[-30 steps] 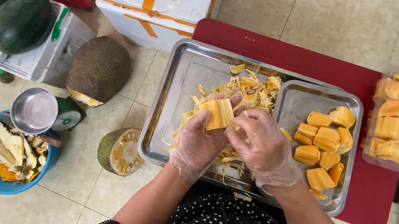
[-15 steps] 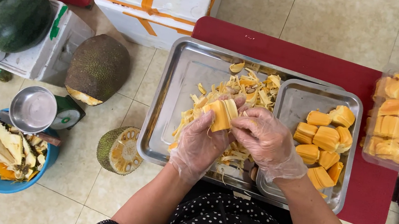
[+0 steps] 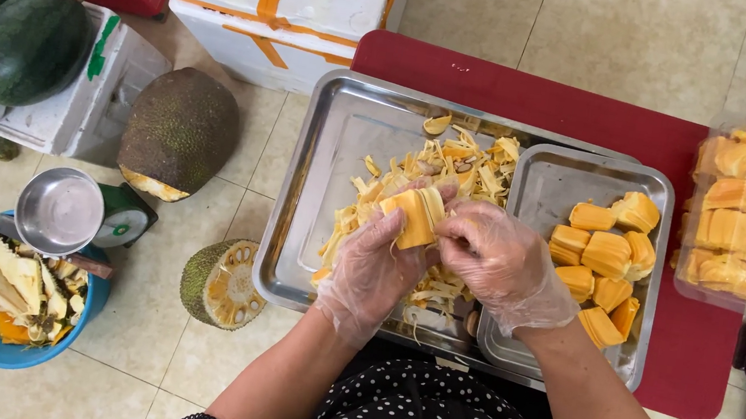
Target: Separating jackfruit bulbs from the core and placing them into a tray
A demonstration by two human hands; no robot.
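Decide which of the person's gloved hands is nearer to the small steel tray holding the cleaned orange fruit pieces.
Right. The right hand hovers at the small steel tray's near-left edge, beside the orange pieces. The left hand is farther left, over the big tray.

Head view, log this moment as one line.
left hand: holds jackfruit pod | right hand: pinching pod | under: large steel tray
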